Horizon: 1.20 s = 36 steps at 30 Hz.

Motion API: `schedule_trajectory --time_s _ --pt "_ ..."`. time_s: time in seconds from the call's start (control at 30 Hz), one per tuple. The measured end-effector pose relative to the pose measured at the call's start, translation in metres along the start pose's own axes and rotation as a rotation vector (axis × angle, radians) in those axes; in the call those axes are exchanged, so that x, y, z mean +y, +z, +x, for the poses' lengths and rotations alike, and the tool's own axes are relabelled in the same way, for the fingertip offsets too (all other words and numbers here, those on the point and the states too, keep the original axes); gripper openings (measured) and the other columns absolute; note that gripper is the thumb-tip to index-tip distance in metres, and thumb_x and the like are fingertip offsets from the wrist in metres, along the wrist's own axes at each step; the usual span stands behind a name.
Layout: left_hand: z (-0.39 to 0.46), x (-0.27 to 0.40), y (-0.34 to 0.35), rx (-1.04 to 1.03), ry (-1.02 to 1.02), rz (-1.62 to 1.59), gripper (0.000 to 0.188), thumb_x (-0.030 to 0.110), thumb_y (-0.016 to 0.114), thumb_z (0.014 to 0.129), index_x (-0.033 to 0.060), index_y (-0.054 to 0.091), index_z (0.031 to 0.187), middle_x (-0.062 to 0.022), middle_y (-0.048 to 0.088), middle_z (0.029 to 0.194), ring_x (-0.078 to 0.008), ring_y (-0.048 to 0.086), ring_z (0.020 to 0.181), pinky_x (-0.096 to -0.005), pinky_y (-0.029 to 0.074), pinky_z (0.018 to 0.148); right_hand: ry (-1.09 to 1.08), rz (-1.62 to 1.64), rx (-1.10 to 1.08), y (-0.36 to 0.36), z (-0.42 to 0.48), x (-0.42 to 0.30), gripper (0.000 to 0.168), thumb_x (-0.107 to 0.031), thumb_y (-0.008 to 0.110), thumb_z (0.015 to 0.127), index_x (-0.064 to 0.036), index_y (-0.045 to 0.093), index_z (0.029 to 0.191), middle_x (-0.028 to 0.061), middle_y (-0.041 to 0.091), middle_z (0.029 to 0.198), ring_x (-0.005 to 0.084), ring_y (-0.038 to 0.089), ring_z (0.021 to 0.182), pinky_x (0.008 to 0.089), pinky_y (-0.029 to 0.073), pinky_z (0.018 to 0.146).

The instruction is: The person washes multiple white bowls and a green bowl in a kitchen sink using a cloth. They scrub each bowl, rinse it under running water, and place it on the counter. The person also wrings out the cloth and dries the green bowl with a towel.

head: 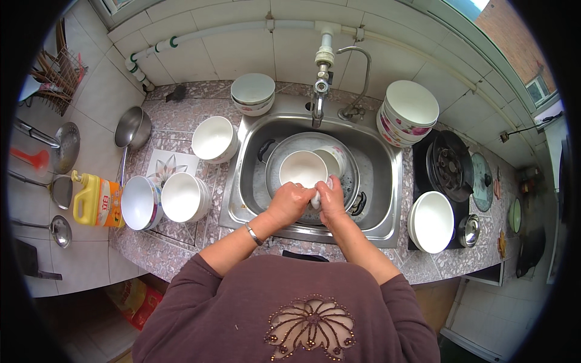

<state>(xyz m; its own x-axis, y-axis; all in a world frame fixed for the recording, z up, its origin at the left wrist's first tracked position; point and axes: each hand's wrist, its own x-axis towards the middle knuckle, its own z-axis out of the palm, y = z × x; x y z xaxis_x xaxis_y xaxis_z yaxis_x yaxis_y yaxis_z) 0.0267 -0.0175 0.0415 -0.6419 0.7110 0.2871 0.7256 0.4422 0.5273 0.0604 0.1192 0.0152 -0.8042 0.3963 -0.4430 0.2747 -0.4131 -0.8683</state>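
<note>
Over the near side of the steel sink (248,195), my left hand (290,205) and my right hand (331,199) are close together, fingers curled. A wet white cloth (316,201) shows between them, and both hands appear to grip it. Just beyond my left knuckles is a white bowl (303,167), its near rim partly covered by that hand. A second bowl with a floral pattern (335,156) leans tilted beside it. Both bowls are within a round metal pan (290,143) with black handles, in the sink. My fingertips are hidden under my hands.
Stacked bowls stand left (181,197) and behind (253,88) the sink. More stacks are at right (411,106) (431,222), near a black gas stove (447,163). The faucet (320,93) overhangs the sink. A yellow detergent jug (93,199) and a steel ladle (131,129) are at far left.
</note>
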Motion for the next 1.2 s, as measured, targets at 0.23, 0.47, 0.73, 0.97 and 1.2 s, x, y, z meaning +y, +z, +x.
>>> schedule_trajectory --time_s 0.23,0.47,0.73,0.97,1.2 --pt "0.02 0.016 -0.038 0.161 -0.24 0.083 0.061 0.015 0.067 0.068 0.0135 0.05 0.127 -0.0165 0.05 0.126 -0.0325 0.041 0.119 -0.0447 0.031 0.097 -0.851 -0.928 0.053 -0.023 0.01 -0.021 0.034 -0.005 0.065 0.07 -0.011 0.059 0.102 0.0134 0.058 0.094 0.0328 0.059 0.086 0.0388 0.049 0.074" --pt "0.029 -0.005 -0.024 0.078 -0.572 -0.858 0.05 0.005 0.048 0.072 0.0036 0.053 0.122 -0.015 0.057 0.114 -0.0242 0.055 0.107 -0.0305 0.043 0.092 -0.886 -0.794 -0.109 -0.013 0.007 -0.044 0.029 -0.002 0.065 0.069 -0.008 0.06 0.098 0.0117 0.058 0.093 0.0298 0.059 0.086 0.0362 0.048 0.074" --pt "0.033 -0.013 -0.004 0.628 -0.868 -1.183 0.05 0.005 0.047 0.074 0.0046 0.047 0.123 -0.0137 0.048 0.119 -0.0249 0.048 0.109 -0.0336 0.037 0.097 -0.031 -0.275 -0.153 0.001 0.008 0.015 0.046 -0.019 0.067 0.081 0.0 0.045 0.117 0.0124 0.06 0.095 0.0217 0.062 0.08 0.0311 0.05 0.07" --pt "0.017 -0.034 -0.001 0.245 -0.951 -0.383 0.063 0.021 0.059 0.072 0.0111 0.04 0.131 -0.0233 0.041 0.117 -0.0378 0.044 0.109 -0.0404 0.034 0.099 -0.336 -1.175 -0.206 -0.037 0.013 0.02 0.056 -0.019 0.068 0.072 0.001 0.047 0.12 0.0226 0.048 0.12 0.0397 0.046 0.109 0.0431 0.038 0.095" --pt "0.011 -0.03 0.034 0.019 -0.787 -0.114 0.071 0.042 0.071 0.07 0.0133 0.045 0.131 -0.0273 0.044 0.112 -0.0444 0.048 0.102 -0.0448 0.042 0.09 -0.369 -1.278 -0.145 -0.058 0.033 0.028 0.05 -0.008 0.067 0.071 -0.004 0.05 0.118 0.0197 0.056 0.111 0.042 0.054 0.098 0.0463 0.043 0.088"
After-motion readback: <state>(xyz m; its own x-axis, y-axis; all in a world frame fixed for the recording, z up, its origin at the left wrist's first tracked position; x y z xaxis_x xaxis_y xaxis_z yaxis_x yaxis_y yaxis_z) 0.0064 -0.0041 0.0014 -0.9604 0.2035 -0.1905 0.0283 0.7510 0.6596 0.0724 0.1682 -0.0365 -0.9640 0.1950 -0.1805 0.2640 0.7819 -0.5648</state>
